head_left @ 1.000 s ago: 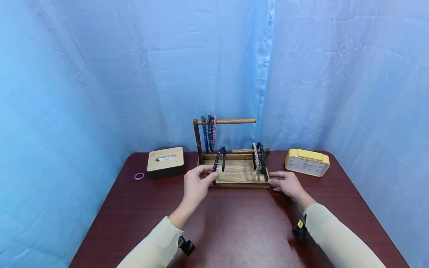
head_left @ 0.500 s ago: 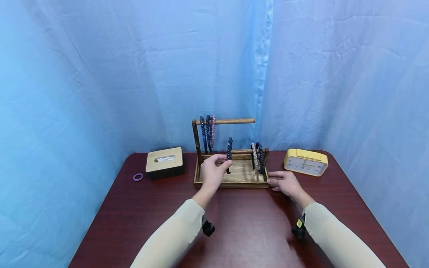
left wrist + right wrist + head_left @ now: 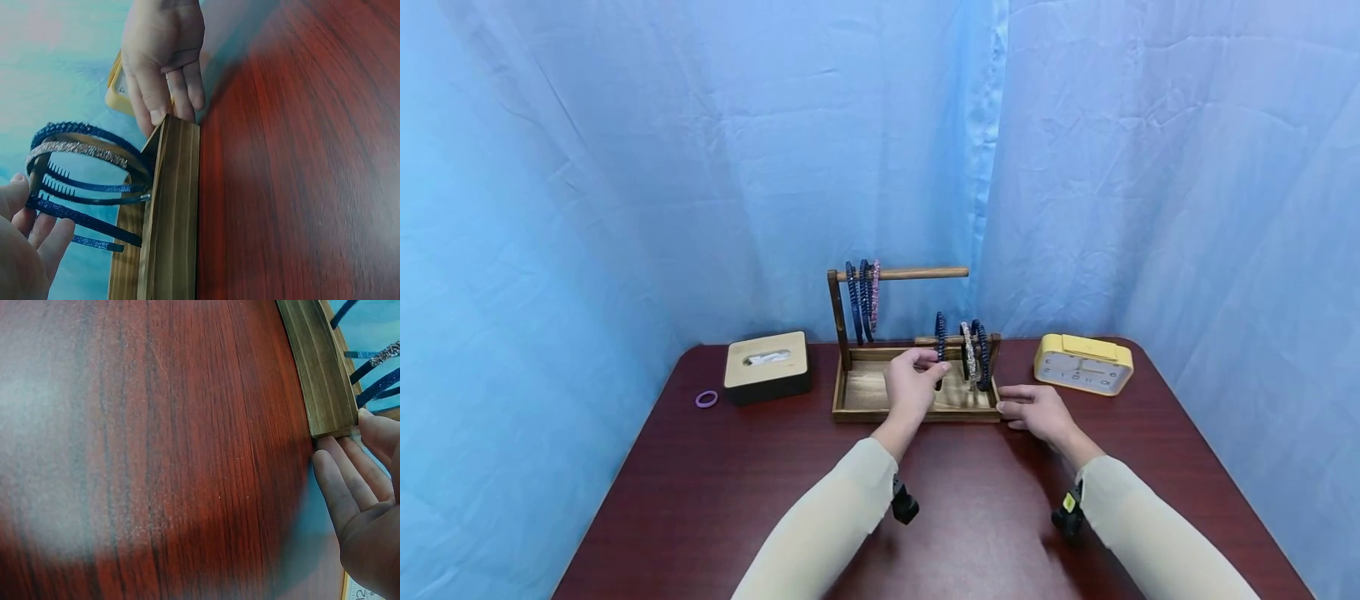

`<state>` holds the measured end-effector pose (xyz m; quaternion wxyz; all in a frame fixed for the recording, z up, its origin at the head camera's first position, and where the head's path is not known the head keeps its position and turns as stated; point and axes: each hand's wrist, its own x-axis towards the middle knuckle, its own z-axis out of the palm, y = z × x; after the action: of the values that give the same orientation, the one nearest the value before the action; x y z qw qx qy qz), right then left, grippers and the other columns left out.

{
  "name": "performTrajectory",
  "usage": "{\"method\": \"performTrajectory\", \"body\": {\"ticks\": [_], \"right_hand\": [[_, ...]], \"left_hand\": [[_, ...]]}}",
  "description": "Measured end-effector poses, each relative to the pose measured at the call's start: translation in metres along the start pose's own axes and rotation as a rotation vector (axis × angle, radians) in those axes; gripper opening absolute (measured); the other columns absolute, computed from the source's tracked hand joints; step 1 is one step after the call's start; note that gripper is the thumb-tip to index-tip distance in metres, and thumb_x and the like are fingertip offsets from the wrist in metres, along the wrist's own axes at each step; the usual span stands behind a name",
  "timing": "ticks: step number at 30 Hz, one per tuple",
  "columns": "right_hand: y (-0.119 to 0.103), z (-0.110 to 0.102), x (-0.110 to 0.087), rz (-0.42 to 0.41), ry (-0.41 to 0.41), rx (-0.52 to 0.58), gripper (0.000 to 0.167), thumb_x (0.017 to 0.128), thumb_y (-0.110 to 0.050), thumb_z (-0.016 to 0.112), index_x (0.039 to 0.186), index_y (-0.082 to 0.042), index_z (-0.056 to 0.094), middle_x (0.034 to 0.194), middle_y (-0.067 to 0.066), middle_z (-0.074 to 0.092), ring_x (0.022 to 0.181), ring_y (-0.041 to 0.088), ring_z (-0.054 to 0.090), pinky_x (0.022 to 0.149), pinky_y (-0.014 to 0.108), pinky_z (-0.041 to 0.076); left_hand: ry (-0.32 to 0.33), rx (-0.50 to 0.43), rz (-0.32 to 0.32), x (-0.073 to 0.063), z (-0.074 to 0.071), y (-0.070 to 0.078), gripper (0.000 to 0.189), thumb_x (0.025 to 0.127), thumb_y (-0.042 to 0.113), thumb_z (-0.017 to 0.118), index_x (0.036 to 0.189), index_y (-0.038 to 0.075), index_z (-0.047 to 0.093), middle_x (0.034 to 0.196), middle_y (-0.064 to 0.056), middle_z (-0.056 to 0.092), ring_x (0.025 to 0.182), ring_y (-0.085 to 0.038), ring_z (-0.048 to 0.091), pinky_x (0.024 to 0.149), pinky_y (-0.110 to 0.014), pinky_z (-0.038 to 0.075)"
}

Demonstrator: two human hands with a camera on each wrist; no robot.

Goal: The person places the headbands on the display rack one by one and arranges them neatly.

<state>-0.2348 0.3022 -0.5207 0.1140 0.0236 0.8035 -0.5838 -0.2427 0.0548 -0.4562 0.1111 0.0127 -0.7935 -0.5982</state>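
Observation:
My left hand (image 3: 912,388) pinches a dark blue toothed headband (image 3: 941,333) between thumb and fingers. In the head view this headband is upright at the free left end of the lower bar (image 3: 927,341) of a wooden stand (image 3: 839,321). Just right of it hang a silver glitter headband (image 3: 968,354) and another dark blue headband (image 3: 982,358). My right hand (image 3: 1037,410) touches the right front corner of the stand's tray (image 3: 325,375), its fingers fairly straight against the end. Two dark blue headbands (image 3: 853,304) and a pink one (image 3: 876,292) hang on the upper bar (image 3: 925,273).
A tissue box (image 3: 766,367) with a light wooden top stands left of the stand. Beside it lies a purple ring (image 3: 707,399). A yellow clock (image 3: 1084,364) stands at the right. Blue curtains (image 3: 700,167) close off the back of the dark red table (image 3: 760,492).
My left hand has carried the dark blue headband rightward from the tray's left half to the lower bar's free end. My right hand has stayed at the tray's corner.

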Motion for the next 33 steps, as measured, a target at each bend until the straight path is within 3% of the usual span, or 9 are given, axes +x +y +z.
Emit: {"method": "performTrajectory", "body": {"ticks": [12,25,33], "right_hand": [[0.000,-0.001,-0.001,0.000,0.008,-0.002,0.050,0.099,-0.013,0.069,0.144,0.004,0.056,0.134,0.031,0.063,0.114,0.035,0.070,0.086,0.045,0.062],[0.000,-0.001,0.001,-0.005,0.008,-0.008,0.049,0.099,-0.013,0.069,0.143,0.004,0.057,0.132,0.029,0.064,0.113,0.034,0.071,0.085,0.044,0.062],[0.001,0.000,0.001,0.000,0.016,-0.018,0.048,0.099,-0.013,0.069,0.143,0.004,0.057,0.134,0.030,0.063,0.111,0.033,0.071,0.085,0.045,0.062]], "left_hand": [[-0.005,0.006,-0.014,-0.003,0.023,0.002,0.016,0.082,0.019,0.089,0.094,0.013,0.081,0.079,0.005,0.074,0.071,-0.005,0.063,0.066,-0.025,0.054],[-0.047,-0.034,-0.014,-0.004,0.026,-0.003,0.018,0.082,0.017,0.089,0.094,0.009,0.078,0.078,0.001,0.072,0.062,-0.004,0.061,0.061,-0.023,0.053],[-0.071,-0.046,-0.009,-0.005,0.027,-0.005,0.019,0.082,0.019,0.089,0.095,0.009,0.078,0.079,0.001,0.072,0.067,-0.004,0.061,0.061,-0.023,0.052]]}}
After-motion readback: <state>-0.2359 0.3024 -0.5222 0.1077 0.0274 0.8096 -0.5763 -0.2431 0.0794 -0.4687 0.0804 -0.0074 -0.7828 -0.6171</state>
